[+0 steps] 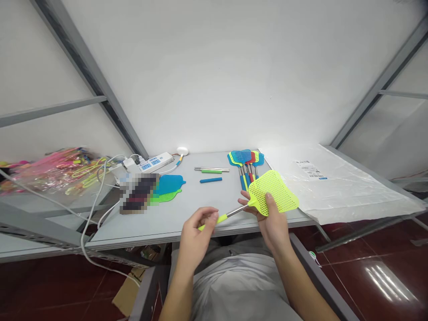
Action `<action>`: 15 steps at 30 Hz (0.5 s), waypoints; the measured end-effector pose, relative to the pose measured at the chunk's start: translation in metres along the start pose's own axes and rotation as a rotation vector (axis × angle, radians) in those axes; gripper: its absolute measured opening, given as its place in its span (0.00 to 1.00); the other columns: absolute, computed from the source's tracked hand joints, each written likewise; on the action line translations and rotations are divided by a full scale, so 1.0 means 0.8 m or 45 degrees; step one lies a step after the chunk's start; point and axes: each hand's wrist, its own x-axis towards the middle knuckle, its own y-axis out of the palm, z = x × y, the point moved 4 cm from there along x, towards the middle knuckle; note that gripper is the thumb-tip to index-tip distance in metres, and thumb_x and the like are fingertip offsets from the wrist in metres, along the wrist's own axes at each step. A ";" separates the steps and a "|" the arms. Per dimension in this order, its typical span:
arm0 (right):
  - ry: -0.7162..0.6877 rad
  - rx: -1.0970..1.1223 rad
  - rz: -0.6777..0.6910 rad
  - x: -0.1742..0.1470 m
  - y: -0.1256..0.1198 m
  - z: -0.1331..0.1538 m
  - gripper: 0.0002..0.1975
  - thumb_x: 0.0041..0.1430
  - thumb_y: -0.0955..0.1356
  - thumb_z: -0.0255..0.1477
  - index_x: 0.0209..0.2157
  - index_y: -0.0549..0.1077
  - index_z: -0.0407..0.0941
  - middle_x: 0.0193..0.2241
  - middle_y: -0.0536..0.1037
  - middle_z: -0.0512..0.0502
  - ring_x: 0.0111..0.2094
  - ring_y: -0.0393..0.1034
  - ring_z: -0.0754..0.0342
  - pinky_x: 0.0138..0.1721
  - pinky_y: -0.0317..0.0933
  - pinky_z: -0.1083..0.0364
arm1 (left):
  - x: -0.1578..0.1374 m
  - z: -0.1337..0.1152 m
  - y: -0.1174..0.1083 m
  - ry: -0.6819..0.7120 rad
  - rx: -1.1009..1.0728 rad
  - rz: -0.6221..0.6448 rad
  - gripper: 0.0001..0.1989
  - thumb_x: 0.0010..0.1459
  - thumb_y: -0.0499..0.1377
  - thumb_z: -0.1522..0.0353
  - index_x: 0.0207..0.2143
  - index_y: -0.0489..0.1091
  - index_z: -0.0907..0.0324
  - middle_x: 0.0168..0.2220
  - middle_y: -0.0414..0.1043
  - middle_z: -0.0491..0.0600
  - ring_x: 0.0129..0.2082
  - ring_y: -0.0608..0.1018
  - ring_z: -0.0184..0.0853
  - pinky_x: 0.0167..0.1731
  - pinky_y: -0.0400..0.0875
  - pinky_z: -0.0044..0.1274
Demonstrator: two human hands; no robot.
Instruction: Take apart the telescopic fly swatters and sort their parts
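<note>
Both of my hands are on one yellow fly swatter (pixel 277 191) above the table's front edge. My left hand (pixel 199 227) is closed round its yellow grip, from which a short metal rod runs to the head. My right hand (pixel 273 218) holds the perforated head, thumb on top and fingers beneath. Just behind it lies a bunch of fly swatters (pixel 241 157) with blue, yellow and red heads. To the left are metal rods, a green handle (pixel 211 171) and a blue handle (pixel 210 180). Farther left are a loose blue swatter head (pixel 170 183) and a green swatter head (pixel 166 196).
A power strip (pixel 155 161) with plugs and white cables stands at the back left, near a pixelated dark object (pixel 138 194). Bagged colourful items (pixel 63 169) lie on the left shelf. A white plastic bag (pixel 344 191) with a label covers the right side.
</note>
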 end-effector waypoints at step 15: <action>-0.076 -0.060 0.076 0.019 -0.027 0.013 0.17 0.56 0.72 0.38 0.45 0.74 0.44 0.35 0.82 0.41 0.32 0.79 0.47 0.30 0.70 0.52 | -0.016 -0.003 0.030 0.160 0.380 0.292 0.13 0.64 0.54 0.58 0.34 0.73 0.55 0.23 0.70 0.43 0.22 0.70 0.31 0.24 0.60 0.22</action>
